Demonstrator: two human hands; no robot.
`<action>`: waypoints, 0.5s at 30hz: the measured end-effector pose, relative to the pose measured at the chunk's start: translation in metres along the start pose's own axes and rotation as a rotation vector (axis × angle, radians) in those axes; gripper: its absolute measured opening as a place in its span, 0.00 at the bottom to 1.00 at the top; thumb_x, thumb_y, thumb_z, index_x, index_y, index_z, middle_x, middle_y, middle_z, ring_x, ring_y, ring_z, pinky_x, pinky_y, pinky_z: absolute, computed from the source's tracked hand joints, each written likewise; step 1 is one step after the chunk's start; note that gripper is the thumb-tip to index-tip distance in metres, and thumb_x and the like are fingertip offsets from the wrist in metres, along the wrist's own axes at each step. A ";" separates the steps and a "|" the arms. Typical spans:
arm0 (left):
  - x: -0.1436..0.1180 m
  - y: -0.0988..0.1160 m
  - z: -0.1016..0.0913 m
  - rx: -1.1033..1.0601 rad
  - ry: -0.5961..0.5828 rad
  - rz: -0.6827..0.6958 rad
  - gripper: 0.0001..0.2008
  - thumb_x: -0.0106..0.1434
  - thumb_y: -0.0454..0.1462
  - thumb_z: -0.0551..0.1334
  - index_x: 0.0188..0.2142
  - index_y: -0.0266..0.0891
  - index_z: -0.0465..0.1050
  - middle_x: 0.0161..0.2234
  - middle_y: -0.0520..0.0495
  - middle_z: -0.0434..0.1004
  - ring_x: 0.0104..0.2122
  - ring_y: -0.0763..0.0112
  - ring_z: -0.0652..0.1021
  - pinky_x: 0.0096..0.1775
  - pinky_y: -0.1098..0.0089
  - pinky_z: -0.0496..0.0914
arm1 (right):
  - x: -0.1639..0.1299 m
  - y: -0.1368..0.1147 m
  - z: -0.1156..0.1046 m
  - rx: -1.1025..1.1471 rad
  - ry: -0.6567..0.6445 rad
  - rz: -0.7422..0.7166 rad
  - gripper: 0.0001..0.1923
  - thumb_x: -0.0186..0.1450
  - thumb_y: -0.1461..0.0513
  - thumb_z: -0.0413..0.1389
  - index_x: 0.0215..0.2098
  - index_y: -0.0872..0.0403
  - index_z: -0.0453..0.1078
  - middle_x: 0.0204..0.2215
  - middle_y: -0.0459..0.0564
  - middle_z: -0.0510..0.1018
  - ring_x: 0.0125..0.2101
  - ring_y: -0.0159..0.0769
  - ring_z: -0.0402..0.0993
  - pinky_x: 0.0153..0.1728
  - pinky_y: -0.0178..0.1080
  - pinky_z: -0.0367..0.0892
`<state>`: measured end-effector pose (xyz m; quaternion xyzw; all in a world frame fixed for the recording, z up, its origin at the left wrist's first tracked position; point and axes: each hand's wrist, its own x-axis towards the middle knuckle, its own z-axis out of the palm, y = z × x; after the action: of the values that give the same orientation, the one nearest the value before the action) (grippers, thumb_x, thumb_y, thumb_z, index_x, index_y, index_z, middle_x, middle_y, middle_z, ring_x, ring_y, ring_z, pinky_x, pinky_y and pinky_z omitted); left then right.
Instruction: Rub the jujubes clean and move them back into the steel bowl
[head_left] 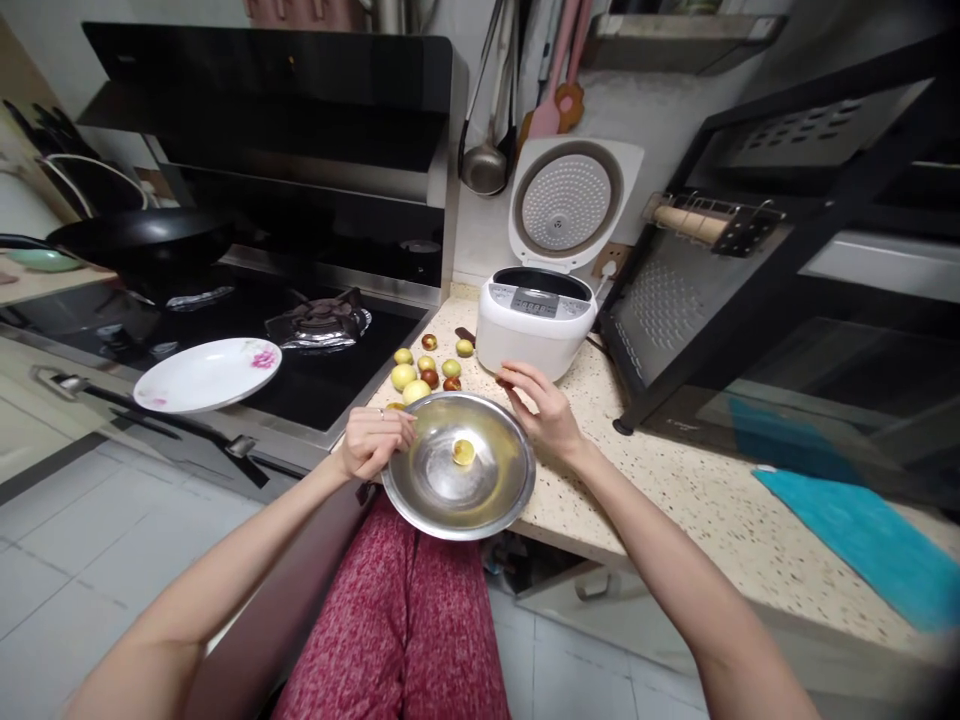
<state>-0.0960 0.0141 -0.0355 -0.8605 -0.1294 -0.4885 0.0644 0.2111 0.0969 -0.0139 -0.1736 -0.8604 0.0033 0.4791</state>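
Note:
My left hand (377,440) has its fingers curled over the left rim of a wide stainless steel bowl (491,500), which juts past the counter's front edge. One yellow-green jujube (463,453) lies in the bowl. Beyond the bowl's right rim, my right hand (545,408) pinches a small brown jujube (503,379) at its fingertips, close to the rice cooker. Several loose jujubes (427,364), some yellow-green and some reddish brown, lie on the counter behind the bowl.
A white rice cooker (534,335) stands behind with its lid raised. At left, a flowered plate (206,375) lies at the front of the gas stove, below a black wok (150,232). Right of the cooker are a large black oven-like appliance (720,340) and a turquoise cloth (862,540).

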 end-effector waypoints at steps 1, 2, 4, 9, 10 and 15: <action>-0.001 -0.001 0.000 0.002 0.001 0.000 0.20 0.73 0.31 0.47 0.29 0.38 0.73 0.25 0.47 0.81 0.29 0.68 0.85 0.45 0.64 0.83 | 0.003 -0.007 -0.003 0.049 0.011 0.019 0.20 0.75 0.65 0.54 0.63 0.47 0.72 0.57 0.55 0.79 0.56 0.42 0.79 0.58 0.50 0.78; -0.002 -0.001 0.000 0.004 0.001 -0.002 0.20 0.73 0.32 0.47 0.29 0.38 0.73 0.25 0.47 0.81 0.29 0.68 0.85 0.45 0.64 0.83 | 0.005 -0.013 -0.005 0.095 0.001 0.039 0.19 0.75 0.64 0.56 0.62 0.47 0.73 0.56 0.54 0.80 0.56 0.43 0.79 0.58 0.51 0.77; -0.005 -0.003 0.001 0.003 -0.005 -0.010 0.21 0.74 0.33 0.47 0.28 0.38 0.73 0.24 0.48 0.81 0.29 0.68 0.85 0.45 0.65 0.83 | 0.009 -0.023 -0.008 0.183 -0.081 0.065 0.17 0.74 0.62 0.59 0.59 0.46 0.74 0.54 0.53 0.82 0.55 0.45 0.79 0.58 0.54 0.76; -0.008 -0.004 0.002 -0.010 -0.013 -0.040 0.23 0.76 0.34 0.46 0.28 0.38 0.74 0.24 0.47 0.82 0.29 0.68 0.85 0.46 0.63 0.83 | 0.009 -0.029 -0.007 0.360 -0.353 0.089 0.14 0.73 0.62 0.58 0.56 0.47 0.76 0.51 0.53 0.83 0.53 0.46 0.78 0.56 0.54 0.74; -0.007 -0.003 0.002 -0.009 -0.012 -0.043 0.24 0.76 0.35 0.46 0.28 0.38 0.74 0.24 0.47 0.82 0.29 0.68 0.85 0.46 0.63 0.83 | 0.009 -0.029 -0.006 0.373 -0.383 0.097 0.14 0.73 0.62 0.58 0.56 0.48 0.76 0.50 0.53 0.83 0.52 0.45 0.79 0.55 0.54 0.75; -0.004 -0.002 0.002 0.000 -0.004 -0.026 0.23 0.75 0.34 0.46 0.28 0.38 0.73 0.25 0.47 0.82 0.29 0.68 0.85 0.45 0.64 0.84 | 0.008 -0.028 -0.007 0.424 -0.469 0.100 0.16 0.73 0.63 0.57 0.58 0.48 0.75 0.52 0.54 0.82 0.53 0.44 0.78 0.57 0.52 0.74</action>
<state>-0.0971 0.0154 -0.0397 -0.8597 -0.1405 -0.4876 0.0579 0.2046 0.0716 0.0018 -0.1063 -0.9179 0.2460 0.2927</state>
